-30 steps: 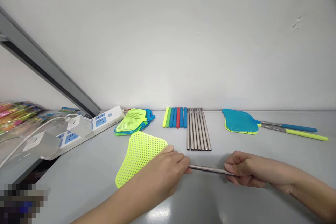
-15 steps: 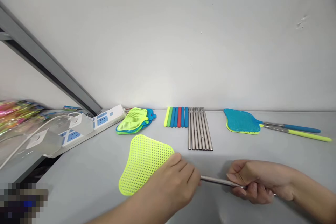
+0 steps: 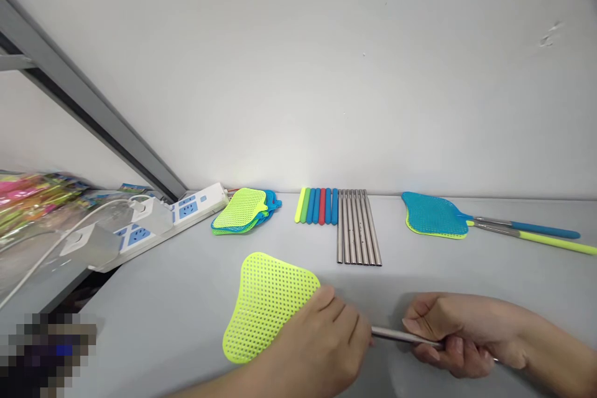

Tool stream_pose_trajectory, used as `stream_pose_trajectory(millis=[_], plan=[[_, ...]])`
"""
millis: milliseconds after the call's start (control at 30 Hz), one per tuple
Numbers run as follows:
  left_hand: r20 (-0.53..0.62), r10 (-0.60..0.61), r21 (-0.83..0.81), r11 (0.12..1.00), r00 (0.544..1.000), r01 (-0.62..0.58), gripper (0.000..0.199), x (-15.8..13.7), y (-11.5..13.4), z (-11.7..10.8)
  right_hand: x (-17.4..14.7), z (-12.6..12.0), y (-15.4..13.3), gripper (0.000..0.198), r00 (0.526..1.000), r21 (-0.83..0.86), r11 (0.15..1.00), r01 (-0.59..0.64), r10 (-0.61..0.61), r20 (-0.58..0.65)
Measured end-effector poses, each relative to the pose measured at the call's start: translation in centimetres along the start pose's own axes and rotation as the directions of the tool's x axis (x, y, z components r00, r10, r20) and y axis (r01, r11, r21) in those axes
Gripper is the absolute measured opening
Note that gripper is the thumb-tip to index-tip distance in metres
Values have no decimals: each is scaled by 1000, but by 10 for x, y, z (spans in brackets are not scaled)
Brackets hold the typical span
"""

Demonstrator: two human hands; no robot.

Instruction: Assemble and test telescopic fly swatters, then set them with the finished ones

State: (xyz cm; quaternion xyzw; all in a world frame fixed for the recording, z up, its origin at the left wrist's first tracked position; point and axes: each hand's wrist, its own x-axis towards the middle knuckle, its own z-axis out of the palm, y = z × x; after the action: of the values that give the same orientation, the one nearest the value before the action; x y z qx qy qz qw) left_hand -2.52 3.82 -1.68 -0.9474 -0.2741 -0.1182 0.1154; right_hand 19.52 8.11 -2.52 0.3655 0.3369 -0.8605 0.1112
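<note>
My left hand (image 3: pixel 333 339) is closed around the neck of a yellow-green fly swatter head (image 3: pixel 273 305), whose perforated paddle sticks out to the left. A thin metal tube (image 3: pixel 394 334) runs from this fist to my right hand (image 3: pixel 454 336), and the fingers there are wrapped round it. The joint between paddle and tube is hidden inside my left fist. A short bit of the tube shows past the right hand's far side. Behind the hands, several bare metal tubes (image 3: pixel 358 230) lie side by side on the grey table (image 3: pixel 163 317).
Coloured handle grips (image 3: pixel 316 206) lie in a row beside the tubes. Swatter heads (image 3: pixel 242 209) are stacked to their left. Two swatters with handles (image 3: pixel 436 214) lie at right. A power strip (image 3: pixel 200 206) with plugs and cables, and plastic-wrapped items (image 3: pixel 37 199), occupy the left.
The view has shifted slightly. Both hands, with the swatter head and tube, sit a little lower and more to the right in the picture; their grip looks the same.
</note>
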Motion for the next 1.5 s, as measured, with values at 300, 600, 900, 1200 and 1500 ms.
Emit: stream_pose_trajectory(millis=[300,600,900,1200,1500], plan=[[-45,-9,-46,999,999,6,23,-2,9,9,4,7,3,22,998,-2,1000,-28,28,-59],[85,-44,-182,982,995,58,18,-5,5,15,5,14,8,29,957,-147,988,46,-85,-277],[282,-41,-351,926,959,142,22,2,-2,6,7,19,3,39,949,-421,906,54,-178,-261],[300,5,-365,924,954,110,22,6,-34,-6,-12,9,-11,34,927,-587,807,54,-260,-272],[301,18,-357,929,953,96,23,8,-48,-11,-26,-1,-19,30,897,-657,747,104,-355,-262]])
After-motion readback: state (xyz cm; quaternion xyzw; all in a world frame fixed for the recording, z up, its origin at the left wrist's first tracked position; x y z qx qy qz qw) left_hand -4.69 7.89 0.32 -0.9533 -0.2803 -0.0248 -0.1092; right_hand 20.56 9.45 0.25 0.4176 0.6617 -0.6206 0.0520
